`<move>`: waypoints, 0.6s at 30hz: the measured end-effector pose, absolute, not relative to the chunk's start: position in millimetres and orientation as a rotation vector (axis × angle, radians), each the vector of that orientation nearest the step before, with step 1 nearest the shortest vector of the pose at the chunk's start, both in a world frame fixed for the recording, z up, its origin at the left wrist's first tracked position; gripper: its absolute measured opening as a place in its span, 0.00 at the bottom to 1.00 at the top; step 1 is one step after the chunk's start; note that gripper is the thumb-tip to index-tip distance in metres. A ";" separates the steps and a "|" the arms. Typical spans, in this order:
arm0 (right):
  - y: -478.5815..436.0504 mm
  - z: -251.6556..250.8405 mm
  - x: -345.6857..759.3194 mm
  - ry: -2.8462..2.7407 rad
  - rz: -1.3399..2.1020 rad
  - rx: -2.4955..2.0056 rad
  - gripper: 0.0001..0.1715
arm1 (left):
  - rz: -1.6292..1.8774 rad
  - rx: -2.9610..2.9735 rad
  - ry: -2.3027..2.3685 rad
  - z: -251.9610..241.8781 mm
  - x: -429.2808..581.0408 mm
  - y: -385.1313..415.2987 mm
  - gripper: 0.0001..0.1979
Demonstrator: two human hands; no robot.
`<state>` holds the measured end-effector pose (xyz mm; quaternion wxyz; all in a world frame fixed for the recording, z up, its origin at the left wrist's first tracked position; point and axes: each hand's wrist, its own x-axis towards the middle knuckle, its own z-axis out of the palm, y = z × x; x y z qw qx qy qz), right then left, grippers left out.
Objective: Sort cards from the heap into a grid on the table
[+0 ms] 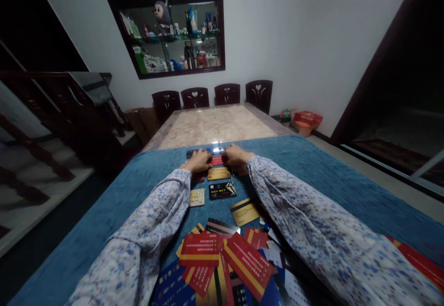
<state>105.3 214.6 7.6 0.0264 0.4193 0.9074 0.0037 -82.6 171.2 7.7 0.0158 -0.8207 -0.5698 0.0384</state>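
Both my hands reach forward over rows of cards on a blue cloth. My left hand (200,160) is at the left edge of a small red card (218,160), fingers curled. On that card's right edge rest the bent fingers of my right hand (236,155). Nearer me lie a gold card (219,172), a black VIP card (222,190), a cream card (197,197) and a tilted gold card (244,211). Closest is a loose heap of overlapping red cards (200,249), blue cards (175,285) and others. Parts of the rows are hidden by my hands and sleeves.
The blue cloth (132,204) covers the near part of a long stone-topped table (222,123). Dark chairs (259,94) stand at its far end. More red cards (419,262) lie at the right. A railing (38,158) is at the left.
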 end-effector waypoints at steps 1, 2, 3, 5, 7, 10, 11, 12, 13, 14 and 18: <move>215.0 7.1 105.1 2.802 0.012 1.296 0.20 | 0.120 -2.554 -1.776 7.5 -82.8 171.5 0.11; 215.3 6.7 105.0 2.799 0.013 1.297 0.20 | 0.120 -2.554 -1.780 7.2 -82.9 171.9 0.11; 215.5 6.4 104.7 2.796 0.014 1.297 0.20 | 0.120 -2.554 -1.782 6.8 -82.9 172.3 0.11; 215.2 6.3 104.1 2.792 0.017 1.298 0.20 | 0.119 -2.554 -1.785 6.1 -82.8 173.1 0.10; 214.0 7.0 103.2 2.789 0.019 1.298 0.19 | 0.118 -2.555 -1.785 5.4 -82.5 174.0 0.10; 210.8 9.0 102.2 2.785 0.026 1.300 0.19 | 0.116 -2.559 -1.781 4.5 -82.3 175.1 0.10; 209.7 9.8 102.1 2.784 0.029 1.301 0.18 | 0.114 -2.559 -1.780 4.2 -82.5 175.4 0.10; 208.5 10.6 102.2 2.782 0.032 1.303 0.18 | 0.113 -2.559 -1.780 3.8 -82.7 175.6 0.10; 207.4 11.4 102.4 2.782 0.034 1.304 0.18 | 0.111 -2.558 -1.780 3.5 -82.9 175.7 0.10; 206.4 12.2 102.8 2.781 0.035 1.304 0.18 | 0.111 -2.557 -1.782 3.3 -83.1 175.8 0.10; 204.8 14.9 104.0 2.770 0.035 1.307 0.19 | 0.126 -2.555 -1.798 4.0 -82.9 175.7 0.10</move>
